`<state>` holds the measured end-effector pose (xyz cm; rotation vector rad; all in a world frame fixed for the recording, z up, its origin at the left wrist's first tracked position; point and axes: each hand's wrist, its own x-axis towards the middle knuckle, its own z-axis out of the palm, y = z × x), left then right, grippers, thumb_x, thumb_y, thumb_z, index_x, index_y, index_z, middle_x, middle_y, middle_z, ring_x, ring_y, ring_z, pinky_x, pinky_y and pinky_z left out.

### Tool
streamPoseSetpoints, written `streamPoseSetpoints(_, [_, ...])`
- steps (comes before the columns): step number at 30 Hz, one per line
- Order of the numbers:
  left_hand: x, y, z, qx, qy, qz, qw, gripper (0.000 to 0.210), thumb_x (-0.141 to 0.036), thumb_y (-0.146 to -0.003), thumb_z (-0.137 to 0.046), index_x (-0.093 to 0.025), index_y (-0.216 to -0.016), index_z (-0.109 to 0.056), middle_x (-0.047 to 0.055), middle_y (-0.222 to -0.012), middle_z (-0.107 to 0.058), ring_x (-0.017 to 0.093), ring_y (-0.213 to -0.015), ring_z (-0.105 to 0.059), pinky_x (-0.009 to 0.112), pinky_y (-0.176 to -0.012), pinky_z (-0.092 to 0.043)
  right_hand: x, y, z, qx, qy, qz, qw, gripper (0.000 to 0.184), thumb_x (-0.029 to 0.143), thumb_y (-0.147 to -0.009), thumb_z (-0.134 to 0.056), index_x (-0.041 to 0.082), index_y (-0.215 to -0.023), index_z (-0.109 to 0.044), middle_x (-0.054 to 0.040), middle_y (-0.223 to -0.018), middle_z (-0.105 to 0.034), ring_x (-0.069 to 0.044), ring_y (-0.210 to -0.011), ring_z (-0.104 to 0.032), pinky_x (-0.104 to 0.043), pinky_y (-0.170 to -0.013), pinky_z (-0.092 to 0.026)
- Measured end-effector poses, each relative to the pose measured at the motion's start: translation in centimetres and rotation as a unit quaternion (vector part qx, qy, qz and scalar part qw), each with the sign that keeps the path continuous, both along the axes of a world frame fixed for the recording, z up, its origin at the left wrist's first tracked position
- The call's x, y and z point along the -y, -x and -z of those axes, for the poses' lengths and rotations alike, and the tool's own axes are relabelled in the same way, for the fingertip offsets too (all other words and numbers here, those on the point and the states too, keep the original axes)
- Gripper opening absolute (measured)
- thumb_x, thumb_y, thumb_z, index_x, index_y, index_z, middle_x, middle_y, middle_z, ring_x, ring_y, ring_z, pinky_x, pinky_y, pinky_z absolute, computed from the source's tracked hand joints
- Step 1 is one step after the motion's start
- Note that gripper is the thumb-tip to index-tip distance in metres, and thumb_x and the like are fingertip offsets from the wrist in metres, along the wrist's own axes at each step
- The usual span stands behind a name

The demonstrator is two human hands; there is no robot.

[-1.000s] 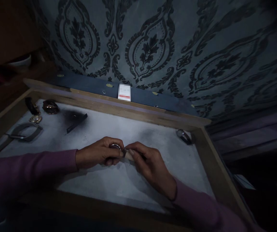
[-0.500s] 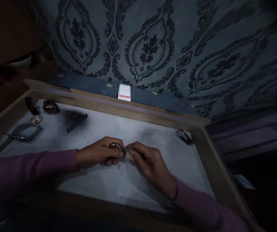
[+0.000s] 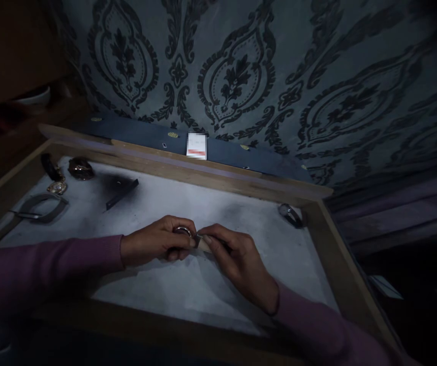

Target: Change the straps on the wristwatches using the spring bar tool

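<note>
Over the middle of a white-lined wooden tray, both hands meet on a wristwatch [image 3: 184,231] with a round, shiny silver case. My left hand [image 3: 164,239] is closed around the case, thumb on top. From the right, my right hand [image 3: 237,251] pinches the watch's pale strap [image 3: 204,245] between thumb and fingers, close to where it joins the case. The fingers hide most of the watch, and its dial does not show clearly. Light is dim.
At the tray's left lie a gold-faced watch [image 3: 56,187], a dark chunky watch [image 3: 81,169] and a grey band-like watch [image 3: 43,207]. A thin dark bar [image 3: 122,194] rests nearby. Another watch [image 3: 290,215] sits by the right wall. A white card [image 3: 196,146] stands behind the rim.
</note>
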<state>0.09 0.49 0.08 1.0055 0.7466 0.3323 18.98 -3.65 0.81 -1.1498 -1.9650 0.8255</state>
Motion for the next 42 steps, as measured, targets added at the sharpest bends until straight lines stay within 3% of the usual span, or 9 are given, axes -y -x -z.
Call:
streamPoseSetpoints(32, [0.5,0.08,-0.01,0.013,0.034,0.001,0.999,0.014,-0.027,-0.076,-0.062,-0.017,-0.075,-0.052,-0.007,-0.052,-0.05,0.005,-0.042,-0.035,0.022,-0.043,-0.018,0.25,-0.29,0.3,0.042,-0.075,-0.029,0.996,0.026,0.01,-0.094,-0.045,0.017,-0.098,-0.07,-0.0053,-0.083,-0.074,-0.016,-0.072,-0.071,-0.024,-0.062,-0.054])
streamPoseSetpoints(42, [0.48,0.18,0.04,0.006,0.04,0.009,0.999,0.015,-0.027,-0.077,-0.063,-0.017,-0.077,-0.053,-0.007,-0.052,-0.052,0.005,-0.042,-0.036,0.021,-0.044,-0.02,0.44,-0.53,0.42,0.094,-0.099,-0.048,0.989,0.028,0.01,-0.096,-0.041,0.016,-0.1,-0.068,-0.0042,-0.072,-0.069,-0.015,-0.059,-0.063,-0.025,-0.054,-0.05])
